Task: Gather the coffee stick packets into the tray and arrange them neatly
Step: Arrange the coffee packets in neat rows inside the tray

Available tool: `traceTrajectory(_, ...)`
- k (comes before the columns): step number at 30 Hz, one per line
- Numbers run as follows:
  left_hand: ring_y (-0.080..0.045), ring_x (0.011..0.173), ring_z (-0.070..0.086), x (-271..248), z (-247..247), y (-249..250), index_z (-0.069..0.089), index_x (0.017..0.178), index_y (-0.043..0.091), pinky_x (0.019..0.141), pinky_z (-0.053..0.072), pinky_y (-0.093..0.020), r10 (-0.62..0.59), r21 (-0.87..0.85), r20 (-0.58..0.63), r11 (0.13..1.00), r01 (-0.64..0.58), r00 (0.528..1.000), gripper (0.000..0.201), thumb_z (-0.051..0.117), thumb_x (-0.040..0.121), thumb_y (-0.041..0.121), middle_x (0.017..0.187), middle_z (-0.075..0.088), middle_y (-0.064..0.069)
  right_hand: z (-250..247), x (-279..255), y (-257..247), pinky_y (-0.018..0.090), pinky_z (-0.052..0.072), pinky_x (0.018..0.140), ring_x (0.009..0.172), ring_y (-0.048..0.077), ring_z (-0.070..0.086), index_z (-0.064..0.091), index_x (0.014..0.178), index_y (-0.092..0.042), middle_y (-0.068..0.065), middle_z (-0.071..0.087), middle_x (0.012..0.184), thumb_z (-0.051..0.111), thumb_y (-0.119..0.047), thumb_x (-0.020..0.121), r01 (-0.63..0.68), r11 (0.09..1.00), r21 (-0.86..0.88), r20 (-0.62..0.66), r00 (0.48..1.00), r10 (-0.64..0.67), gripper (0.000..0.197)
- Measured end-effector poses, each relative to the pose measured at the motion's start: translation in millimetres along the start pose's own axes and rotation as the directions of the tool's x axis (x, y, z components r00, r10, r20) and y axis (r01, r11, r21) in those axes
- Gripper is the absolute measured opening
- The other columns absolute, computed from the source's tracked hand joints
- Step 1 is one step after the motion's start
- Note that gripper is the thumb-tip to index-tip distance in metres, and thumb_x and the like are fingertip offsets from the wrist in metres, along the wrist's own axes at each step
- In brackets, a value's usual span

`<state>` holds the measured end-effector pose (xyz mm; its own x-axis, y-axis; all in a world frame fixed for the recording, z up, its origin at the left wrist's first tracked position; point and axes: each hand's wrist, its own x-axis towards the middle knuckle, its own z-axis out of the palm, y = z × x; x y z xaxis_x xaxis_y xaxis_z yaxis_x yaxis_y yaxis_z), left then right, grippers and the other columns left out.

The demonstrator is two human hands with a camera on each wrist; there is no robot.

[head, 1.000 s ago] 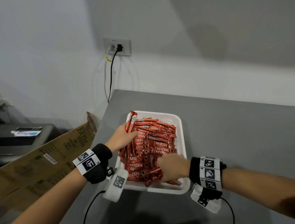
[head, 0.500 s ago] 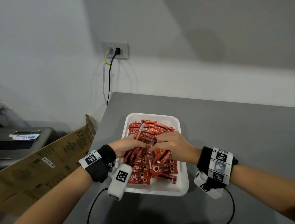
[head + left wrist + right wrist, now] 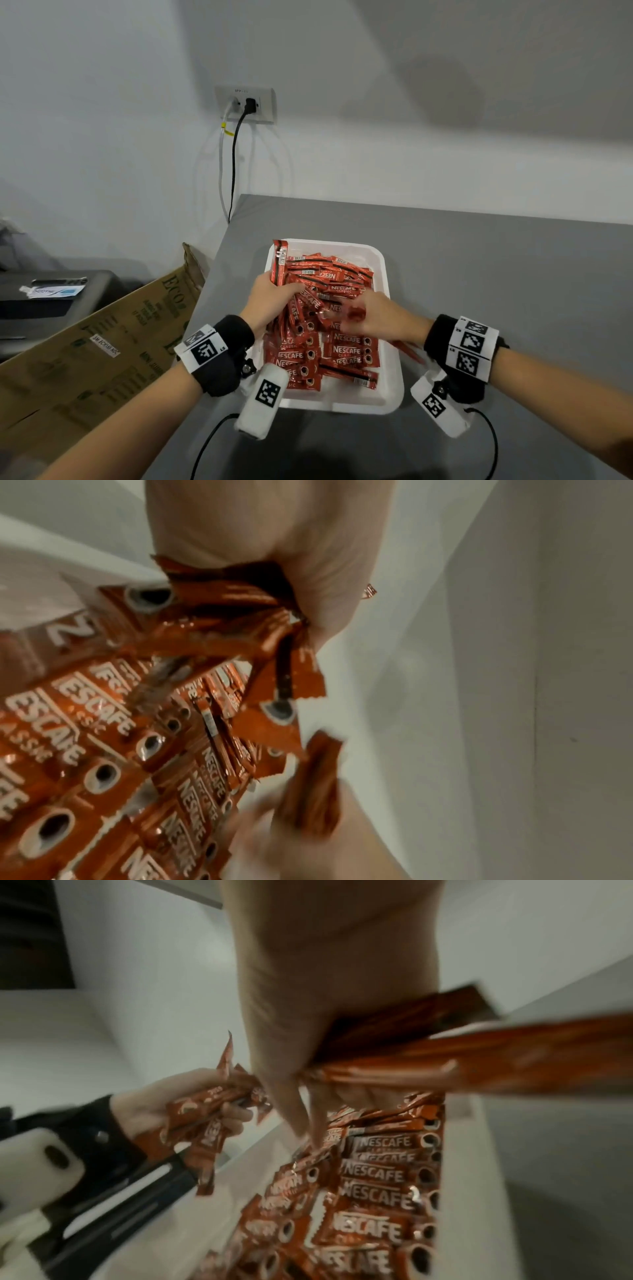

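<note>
A white foam tray (image 3: 383, 270) on the grey table holds a loose heap of several red Nescafe coffee stick packets (image 3: 346, 349). My left hand (image 3: 270, 298) is at the tray's left side and grips a bundle of packets (image 3: 219, 620) that stands up past the far left corner (image 3: 279, 260). My right hand (image 3: 373, 318) is over the middle of the heap, blurred, and holds a few packets (image 3: 445, 1058) whose ends stick out over the tray's right rim (image 3: 409, 351). Packets near the front lie roughly side by side.
A flattened cardboard box (image 3: 102, 342) leans beside the table's left edge. A wall socket (image 3: 245, 104) with two cables hangs behind. Camera cables (image 3: 209, 442) trail off both wrists over the bare grey table (image 3: 513, 281) in front of and right of the tray.
The left hand has lifted its bundle toward the tray's far left corner. The right hand has moved nearer and to the right over the heap, with packets in its grip.
</note>
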<state>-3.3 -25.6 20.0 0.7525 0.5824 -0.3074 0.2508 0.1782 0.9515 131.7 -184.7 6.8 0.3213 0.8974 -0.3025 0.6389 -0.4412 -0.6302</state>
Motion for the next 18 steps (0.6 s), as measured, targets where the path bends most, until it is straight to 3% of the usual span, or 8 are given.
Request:
traceTrajectory(3, -0.021, 0.087, 0.068, 3.1, -6.0, -1.3, 0.061, 0.101, 0.011, 0.078, 0.054, -0.031, -0.004, 0.013, -0.012, 1.0, 0.004, 1.0, 0.015, 0.062, 0.086, 0.009, 0.096, 0.07, -0.007, 12.1, -3.7, 0.0, 0.03, 0.056, 0.071, 0.074, 0.015, 0.065, 0.066, 0.091, -0.014, -0.001, 0.069, 0.084, 0.073, -0.037, 0.077, 0.019, 0.876, -0.481, 0.189, 0.979, 0.082, 0.028)
traceTrajectory(6, -0.021, 0.085, 0.067, 1.8, -6.3, -3.7, 0.059, 0.08, 0.015, 0.08, 0.053, -0.032, -0.023, 0.071, 0.025, 0.997, 0.021, 0.999, 0.009, 0.063, 0.085, 0.009, 0.09, 0.069, -0.006, 25.0, -5.9, -13.6, 0.03, 0.056, 0.065, 0.069, 0.017, 0.063, 0.063, 0.09, -0.01, -0.001, 0.065, 0.078, 0.072, -0.046, 0.075, 0.082, 0.726, -0.683, 0.203, 0.976, 0.081, 0.041)
traceTrajectory(9, -0.017, 0.079, 0.066, 0.5, -5.7, -5.4, 0.057, 0.073, 0.015, 0.076, 0.052, -0.03, -0.027, 0.108, 0.04, 0.994, 0.023, 0.999, 0.015, 0.063, 0.085, 0.009, 0.082, 0.067, -0.002, 31.9, -4.6, -20.8, 0.024, 0.042, 0.046, 0.059, 0.015, 0.053, 0.059, 0.089, -0.009, -0.001, 0.056, 0.07, 0.072, -0.044, 0.075, 0.101, 0.68, -0.726, 0.217, 0.972, 0.087, 0.041)
traceTrajectory(11, -0.015, 0.076, 0.065, 0.1, -6.7, -5.6, 0.057, 0.074, 0.014, 0.07, 0.05, -0.026, -0.029, 0.12, 0.055, 0.993, 0.022, 0.998, 0.014, 0.062, 0.086, 0.009, 0.079, 0.066, 0.0, 35.1, -5.6, -22.5, 0.022, 0.031, 0.042, 0.053, 0.012, 0.046, 0.059, 0.09, -0.009, -0.004, 0.049, 0.064, 0.072, -0.04, 0.076, 0.094, 0.683, -0.724, 0.218, 0.971, 0.098, 0.037)
traceTrajectory(12, -0.014, 0.075, 0.065, 0.0, -7.8, -5.5, 0.057, 0.075, 0.013, 0.068, 0.05, -0.024, -0.034, 0.123, 0.061, 0.992, 0.026, 0.998, 0.013, 0.061, 0.086, 0.009, 0.077, 0.065, 0.001, 36.9, -5.8, -22.3, 0.022, 0.031, 0.042, 0.052, 0.012, 0.046, 0.059, 0.088, -0.008, -0.004, 0.049, 0.063, 0.073, -0.038, 0.075, 0.087, 0.695, -0.714, 0.224, 0.969, 0.108, 0.035)
traceTrajectory(14, -0.012, 0.071, 0.064, -0.1, -10.4, -5.4, 0.057, 0.075, 0.012, 0.065, 0.049, -0.022, -0.041, 0.129, 0.077, 0.991, 0.031, 0.996, 0.013, 0.061, 0.086, 0.007, 0.072, 0.063, 0.001, 37.3, -6.0, -21.2, 0.026, 0.045, 0.046, 0.058, 0.015, 0.056, 0.06, 0.087, -0.007, -0.001, 0.06, 0.068, 0.074, -0.035, 0.075, 0.063, 0.734, -0.676, 0.24, 0.961, 0.138, 0.034)
traceTrajectory(16, -0.012, 0.068, 0.063, 0.1, -14.0, -5.2, 0.057, 0.075, 0.011, 0.066, 0.049, -0.023, -0.061, 0.139, 0.1, 0.989, 0.046, 0.993, 0.012, 0.06, 0.086, 0.005, 0.069, 0.062, 0.001, 27.6, -5.7, -20.5, 0.028, 0.056, 0.063, 0.073, 0.017, 0.065, 0.062, 0.093, -0.008, 0.001, 0.068, 0.082, 0.073, -0.03, 0.076, 0.026, 0.785, -0.619, 0.23, 0.962, 0.149, 0.03)
traceTrajectory(18, -0.013, 0.069, 0.063, 1.1, -16.8, -5.4, 0.058, 0.076, 0.01, 0.068, 0.05, -0.024, -0.083, 0.146, 0.124, 0.987, 0.065, 0.989, 0.011, 0.06, 0.085, 0.004, 0.07, 0.063, 0.001, 11.6, -6.5, -21.3, 0.021, 0.052, 0.061, 0.077, 0.015, 0.064, 0.061, 0.093, -0.009, -0.001, 0.066, 0.085, 0.072, -0.026, 0.078, -0.008, 0.832, -0.554, 0.185, 0.974, 0.133, 0.025)
